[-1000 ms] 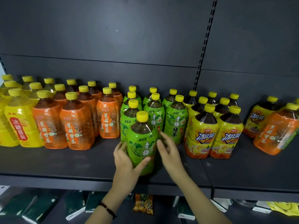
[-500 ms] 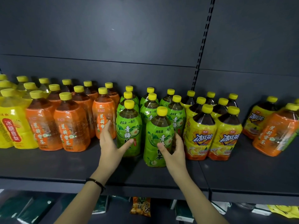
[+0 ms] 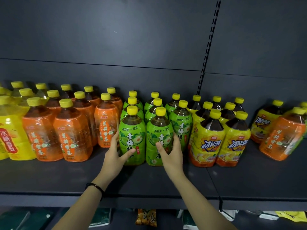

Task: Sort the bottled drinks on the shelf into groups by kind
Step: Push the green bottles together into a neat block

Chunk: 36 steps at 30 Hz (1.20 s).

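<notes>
Bottles with green labels [image 3: 132, 135] stand on the shelf [image 3: 66, 176] in front of the green row [image 3: 155, 103], left hand [image 3: 114, 152] curled round one, right hand [image 3: 172, 153] round the other; slide both back gently, upright and snug.

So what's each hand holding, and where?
The left hand grips the left front green bottle, the right hand the right front green bottle, both round the labelled body.

Left hand [image 3: 114, 156] grips left green bottle [image 3: 132, 130], right hand [image 3: 172, 153] right green bottle [image 3: 157, 128].
</notes>
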### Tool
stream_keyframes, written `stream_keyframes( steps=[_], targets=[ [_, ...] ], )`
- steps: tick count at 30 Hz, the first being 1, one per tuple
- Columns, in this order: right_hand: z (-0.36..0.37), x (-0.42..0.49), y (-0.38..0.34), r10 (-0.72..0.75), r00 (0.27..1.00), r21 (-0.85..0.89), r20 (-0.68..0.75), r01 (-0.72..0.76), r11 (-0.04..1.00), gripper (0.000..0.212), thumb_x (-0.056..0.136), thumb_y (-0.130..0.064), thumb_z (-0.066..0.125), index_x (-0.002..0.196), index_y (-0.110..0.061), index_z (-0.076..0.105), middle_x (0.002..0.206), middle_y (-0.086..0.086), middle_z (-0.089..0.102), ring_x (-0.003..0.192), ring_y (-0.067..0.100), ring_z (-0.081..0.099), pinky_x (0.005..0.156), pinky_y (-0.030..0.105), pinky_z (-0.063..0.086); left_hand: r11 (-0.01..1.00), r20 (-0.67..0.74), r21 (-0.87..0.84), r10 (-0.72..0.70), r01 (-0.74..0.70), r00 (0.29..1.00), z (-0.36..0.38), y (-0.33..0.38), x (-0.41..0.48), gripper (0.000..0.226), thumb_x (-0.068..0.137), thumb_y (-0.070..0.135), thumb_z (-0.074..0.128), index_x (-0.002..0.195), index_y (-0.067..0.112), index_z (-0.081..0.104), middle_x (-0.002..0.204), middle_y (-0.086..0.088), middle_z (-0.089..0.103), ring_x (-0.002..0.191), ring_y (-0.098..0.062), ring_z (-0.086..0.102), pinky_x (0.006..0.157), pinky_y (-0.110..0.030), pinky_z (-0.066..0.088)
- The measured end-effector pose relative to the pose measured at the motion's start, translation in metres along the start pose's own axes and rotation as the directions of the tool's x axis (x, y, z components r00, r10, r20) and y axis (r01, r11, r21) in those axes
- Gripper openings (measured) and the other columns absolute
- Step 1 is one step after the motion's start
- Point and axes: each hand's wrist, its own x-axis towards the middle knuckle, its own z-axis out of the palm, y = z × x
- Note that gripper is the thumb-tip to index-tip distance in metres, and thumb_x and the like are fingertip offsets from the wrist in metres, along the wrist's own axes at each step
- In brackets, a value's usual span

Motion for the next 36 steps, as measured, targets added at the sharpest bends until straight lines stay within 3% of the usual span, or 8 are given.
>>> stream_keyframes(
  steps=[4, 9, 12, 15, 18, 22, 30, 36],
  targets=[
    [0.001, -0.008, -0.002, 0.069, 0.998, 0.032, 0.009, -0.069, 0.997, 0.077, 0.083, -0.037, 0.07, 0.147, -0.025, 0.028, 0.131, -0.016, 0.042, 0.122, -0.002, 0.037, 0.084, -0.003, 0.031, 1.0, 0.045, -0.008, -0.02, 0.02, 0.999, -0.003, -0.005, -0.004, 0.092, 0.076, 0.041, 0.068, 0.15, 0.032, 0.016, 0.143, 0.013, 0.043, 0.128, -0.005, 0.044, 0.105, -0.029, 0.04],
    [-0.008, -0.014, 0.003, 0.133, 0.991, -0.021, -0.023, -0.134, 0.991, 0.067, 0.083, -0.04, 0.07, 0.141, -0.024, 0.041, 0.125, -0.012, 0.05, 0.117, 0.006, 0.046, 0.097, 0.023, 0.042, 0.999, -0.024, 0.049, 0.006, -0.005, 1.0, -0.01, -0.007, -0.017, 0.065, 0.087, 0.028, 0.065, 0.145, 0.027, 0.035, 0.134, 0.012, 0.052, 0.119, -0.004, 0.051, 0.096, -0.023, 0.044],
    [-0.019, -0.023, 0.005, 0.142, 0.989, -0.044, -0.053, -0.144, 0.989, 0.041, 0.087, -0.033, 0.068, 0.125, -0.023, 0.055, 0.115, -0.01, 0.057, 0.106, 0.009, 0.056, 0.081, 0.017, 0.047, 0.983, -0.153, 0.181, 0.059, -0.031, 0.986, -0.009, -0.014, -0.039, 0.037, 0.088, 0.025, 0.065, 0.124, 0.021, 0.056, 0.12, 0.005, 0.063, 0.11, -0.011, 0.059, 0.09, -0.027, 0.046],
    [-0.041, -0.032, 0.012, 0.119, 0.993, -0.078, -0.026, -0.121, 0.99, 0.024, 0.085, -0.034, 0.069, 0.106, -0.03, 0.058, 0.11, -0.008, 0.063, 0.1, 0.009, 0.061, 0.08, 0.02, 0.05, 0.976, -0.188, 0.214, 0.01, 0.031, 0.982, 0.005, -0.013, -0.059, 0.02, 0.087, 0.024, 0.067, 0.106, 0.022, 0.061, 0.102, 0.005, 0.068, 0.099, -0.017, 0.064, 0.084, -0.034, 0.05],
    [-0.075, -0.042, 0.022, 0.118, 0.992, -0.141, 0.033, -0.112, 0.984, 0.03, 0.085, -0.036, 0.069, 0.112, -0.032, 0.056, 0.115, -0.011, 0.06, 0.104, 0.006, 0.058, 0.083, 0.019, 0.049, 0.964, -0.143, 0.261, -0.009, 0.047, 0.99, 0.03, -0.001, -0.07, 0.023, 0.086, 0.029, 0.068, 0.107, 0.022, 0.062, 0.1, 0.006, 0.068, 0.098, -0.016, 0.063, 0.078, -0.032, 0.047],
    [-0.138, -0.046, 0.034, 0.032, 0.999, -0.28, 0.032, -0.022, 0.96, 0.037, 0.084, -0.041, 0.068, 0.118, -0.03, 0.058, 0.125, -0.014, 0.052, 0.121, 0.007, 0.047, 0.1, 0.029, 0.043, 0.957, -0.009, 0.288, 0.036, -0.032, 0.999, 0.087, 0.031, -0.074, 0.038, 0.087, 0.04, 0.063, 0.121, 0.024, 0.059, 0.112, 0.01, 0.064, 0.107, -0.011, 0.059, 0.086, -0.033, 0.049],
    [-0.293, -0.033, 0.059, 0.118, 0.993, -0.281, 0.028, -0.106, 0.954, 0.039, 0.09, -0.032, 0.064, 0.126, -0.025, 0.054, 0.119, -0.01, 0.057, 0.11, 0.005, 0.053, 0.092, 0.023, 0.045, 0.878, 0.087, 0.439, 0.172, -0.193, 0.981, 0.233, 0.083, -0.104, 0.04, 0.087, 0.046, 0.06, 0.121, 0.026, 0.061, 0.109, 0.007, 0.066, 0.104, -0.015, 0.062, 0.08, -0.037, 0.053],
    [-0.4, -0.025, 0.091, 0.19, 0.981, -0.265, -0.026, -0.19, 0.945, 0.041, 0.087, -0.029, 0.068, 0.125, -0.026, 0.053, 0.115, -0.009, 0.058, 0.108, 0.012, 0.055, 0.085, 0.02, 0.044, 0.95, 0.101, 0.283, 0.108, -0.132, 0.989, 0.328, 0.119, -0.11, 0.037, 0.087, 0.047, 0.059, 0.119, 0.029, 0.058, 0.109, 0.011, 0.06, 0.104, -0.011, 0.059, 0.08, -0.03, 0.05]
  ],
)
